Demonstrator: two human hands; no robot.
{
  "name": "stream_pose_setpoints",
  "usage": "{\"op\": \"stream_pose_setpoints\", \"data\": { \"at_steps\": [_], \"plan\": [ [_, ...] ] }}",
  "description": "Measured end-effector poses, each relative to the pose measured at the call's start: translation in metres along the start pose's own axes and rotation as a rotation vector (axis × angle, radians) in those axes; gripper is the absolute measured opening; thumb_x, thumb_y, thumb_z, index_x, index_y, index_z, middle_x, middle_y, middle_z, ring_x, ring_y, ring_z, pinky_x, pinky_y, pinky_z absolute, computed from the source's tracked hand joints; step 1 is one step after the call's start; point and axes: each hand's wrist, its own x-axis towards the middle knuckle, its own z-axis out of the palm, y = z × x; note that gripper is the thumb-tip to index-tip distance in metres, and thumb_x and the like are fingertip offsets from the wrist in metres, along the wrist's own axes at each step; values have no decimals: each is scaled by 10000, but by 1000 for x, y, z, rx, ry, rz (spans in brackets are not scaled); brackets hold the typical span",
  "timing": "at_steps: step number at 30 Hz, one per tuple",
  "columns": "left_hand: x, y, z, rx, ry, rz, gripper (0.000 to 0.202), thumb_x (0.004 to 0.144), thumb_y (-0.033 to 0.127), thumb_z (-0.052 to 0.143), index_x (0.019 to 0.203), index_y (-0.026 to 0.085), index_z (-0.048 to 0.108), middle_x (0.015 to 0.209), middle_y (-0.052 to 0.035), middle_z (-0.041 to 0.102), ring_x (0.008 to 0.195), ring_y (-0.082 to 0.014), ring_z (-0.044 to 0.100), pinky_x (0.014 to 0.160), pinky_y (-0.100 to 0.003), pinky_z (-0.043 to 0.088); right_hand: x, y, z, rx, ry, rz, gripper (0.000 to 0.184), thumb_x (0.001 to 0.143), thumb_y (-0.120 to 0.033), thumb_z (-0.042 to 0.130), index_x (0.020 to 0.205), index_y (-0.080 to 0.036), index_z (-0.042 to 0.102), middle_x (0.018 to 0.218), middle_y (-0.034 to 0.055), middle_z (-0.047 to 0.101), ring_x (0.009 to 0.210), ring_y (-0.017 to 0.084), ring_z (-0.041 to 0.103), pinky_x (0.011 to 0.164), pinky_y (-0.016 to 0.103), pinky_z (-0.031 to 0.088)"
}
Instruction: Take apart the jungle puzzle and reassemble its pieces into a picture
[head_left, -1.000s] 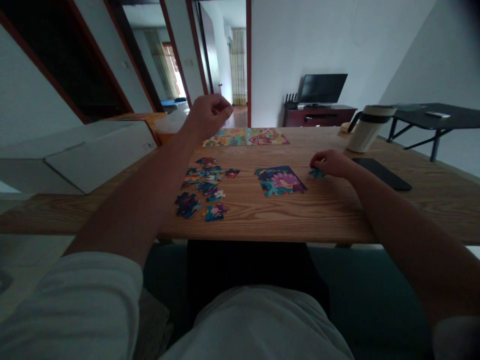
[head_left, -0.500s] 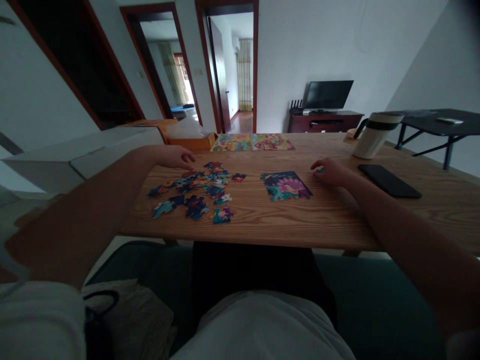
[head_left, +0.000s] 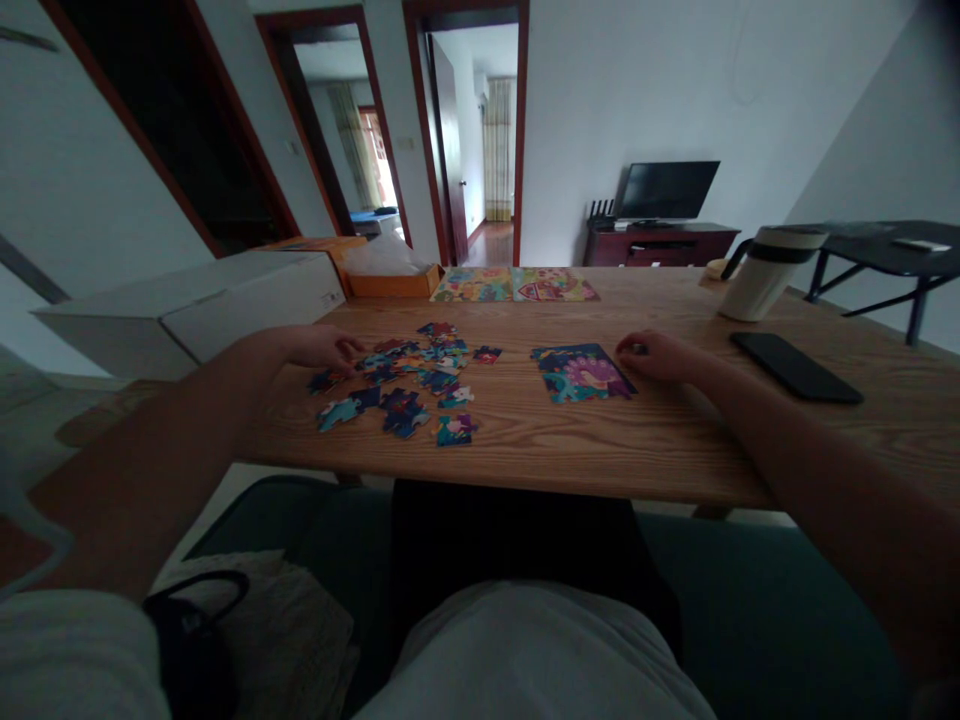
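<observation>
My left hand (head_left: 324,348) hovers at the left edge of a loose heap of jigsaw puzzle pieces (head_left: 401,365), its fingers slightly bent and apart, with nothing seen in them. Several blue, teal and red pieces overlap in the heap. A single piece (head_left: 456,430) lies at its near right side and another piece (head_left: 487,355) at its far right. Right of these lies a joined puzzle section (head_left: 583,373) with a pink-purple figure on dark blue. My right hand (head_left: 654,357) is closed at its upper right corner, pinching a small puzzle piece mostly hidden by the fingers.
Two colourful picture sheets (head_left: 517,285) lie at the table's far edge. An orange box (head_left: 397,283) and a white box (head_left: 247,305) stand at the left. A dark phone (head_left: 795,367) and a white tumbler (head_left: 769,275) with a dark handle are on the right.
My left hand has come nearer to me and left, down to the heap's left edge. My right hand has moved slightly left, closer to the joined section. The view has shifted a little.
</observation>
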Motion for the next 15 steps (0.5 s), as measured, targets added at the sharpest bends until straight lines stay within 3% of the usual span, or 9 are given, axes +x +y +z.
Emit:
{"op": "stream_pose_setpoints", "data": {
  "at_steps": [3,10,15],
  "plan": [
    [-4,4,1,-14,-22,-29,867,541,556,715,1322,185,658,1263,-143,708,1062,-300,677,857,-308,523,-1,0,-1,6,-17,0,353,891,-331,586,1174,-173,726,1188,149,728,1064,292,676,962,383,501],
    [-6,8,1,-36,-23,-60,877,544,556,711,1335,185,645,1219,-137,722,1037,-305,690,843,-315,529,0,3,-2,19,-36,-13,376,898,-345,581,1203,-172,718,1197,147,721,1064,284,679,964,373,503],
    [-16,-2,-2,-63,-5,-121,792,594,597,785,1272,205,664,1080,-80,768,998,-270,688,833,-300,513,0,5,-1,18,-46,-38,401,906,-360,576,1219,-151,714,1203,157,723,1083,294,680,975,373,501]
  ]
}}
